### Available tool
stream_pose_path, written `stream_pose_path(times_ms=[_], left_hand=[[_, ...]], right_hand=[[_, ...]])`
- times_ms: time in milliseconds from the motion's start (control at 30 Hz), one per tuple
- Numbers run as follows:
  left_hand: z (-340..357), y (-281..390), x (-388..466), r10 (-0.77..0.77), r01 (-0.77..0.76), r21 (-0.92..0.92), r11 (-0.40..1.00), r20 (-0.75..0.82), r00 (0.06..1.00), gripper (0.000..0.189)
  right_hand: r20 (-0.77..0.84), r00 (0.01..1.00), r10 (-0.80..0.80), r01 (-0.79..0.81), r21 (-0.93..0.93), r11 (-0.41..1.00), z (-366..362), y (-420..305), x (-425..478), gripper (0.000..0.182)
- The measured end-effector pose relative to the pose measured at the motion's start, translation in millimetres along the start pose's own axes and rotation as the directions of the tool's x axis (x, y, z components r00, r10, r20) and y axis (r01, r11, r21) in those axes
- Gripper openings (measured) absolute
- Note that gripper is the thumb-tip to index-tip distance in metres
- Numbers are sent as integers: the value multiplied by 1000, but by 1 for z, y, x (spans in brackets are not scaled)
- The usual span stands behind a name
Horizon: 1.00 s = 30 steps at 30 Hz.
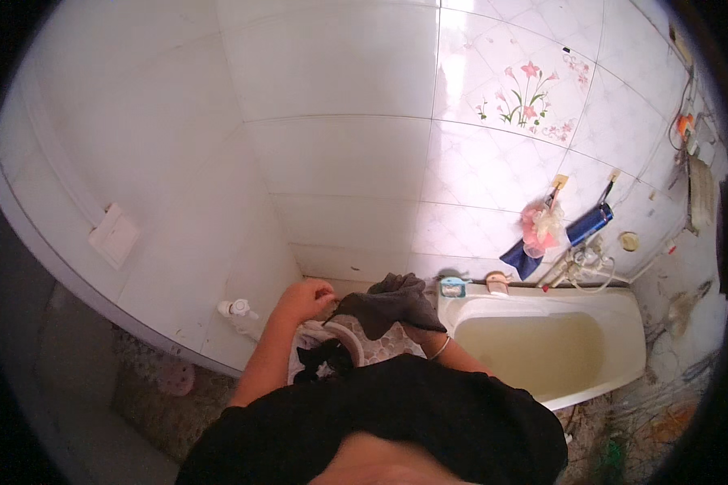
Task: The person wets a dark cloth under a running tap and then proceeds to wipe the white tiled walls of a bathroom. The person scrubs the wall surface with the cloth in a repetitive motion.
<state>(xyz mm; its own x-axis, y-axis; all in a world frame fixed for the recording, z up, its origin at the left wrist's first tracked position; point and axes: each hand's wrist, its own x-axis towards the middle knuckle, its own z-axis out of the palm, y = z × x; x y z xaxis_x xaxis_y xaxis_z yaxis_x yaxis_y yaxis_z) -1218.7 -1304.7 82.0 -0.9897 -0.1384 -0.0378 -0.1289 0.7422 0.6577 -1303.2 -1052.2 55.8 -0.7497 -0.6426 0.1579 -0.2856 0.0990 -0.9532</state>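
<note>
A crumpled dark grey cloth (388,306) hangs in front of me, above a surface with a pebble pattern. My right hand (421,334) holds it from below at its right end; the fingers are hidden by the fabric, and a pale bracelet circles the wrist. Just off the cloth's left end is my left hand (306,301), its fingers curled in; whether they pinch anything cannot be made out. Below the hands, a round basin (353,342) with a pale pinkish rim contains black fabric (324,359), partly cut off from view by my shirt.
A white tap (238,309) juts from the left wall. To the right stands a bathtub (628,327) of cloudy yellowish water, with a blue soap dish (453,287) and an orange one (497,284) on its ledge. A bath puff (543,227) and a mixer tap (582,260) are on the tiled wall.
</note>
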Motion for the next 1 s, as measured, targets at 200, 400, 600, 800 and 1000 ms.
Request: stream_pose_path(times_ms=[200,400,600,800,1000], left_hand=[[-21,-24,34,-25,21,110,994,33,999,34],[-37,-37,69,-154,108,237,965,180,972,41],[-55,-32,107,-259,109,475,873,262,930,47],[-55,-61,150,-380,116,618,778,315,869,50],[-2,-188,180,-393,-3,707,707,397,830,55]], right_hand=[[-191,981,-16,159,765,624,-9,41,-6,16],[-230,973,20,166,756,633,-19,67,-33,15],[-347,938,20,278,783,556,-28,101,-52,20],[-449,868,212,280,795,539,-38,135,-27,10],[-129,991,-36,132,884,448,-81,165,48,28]])
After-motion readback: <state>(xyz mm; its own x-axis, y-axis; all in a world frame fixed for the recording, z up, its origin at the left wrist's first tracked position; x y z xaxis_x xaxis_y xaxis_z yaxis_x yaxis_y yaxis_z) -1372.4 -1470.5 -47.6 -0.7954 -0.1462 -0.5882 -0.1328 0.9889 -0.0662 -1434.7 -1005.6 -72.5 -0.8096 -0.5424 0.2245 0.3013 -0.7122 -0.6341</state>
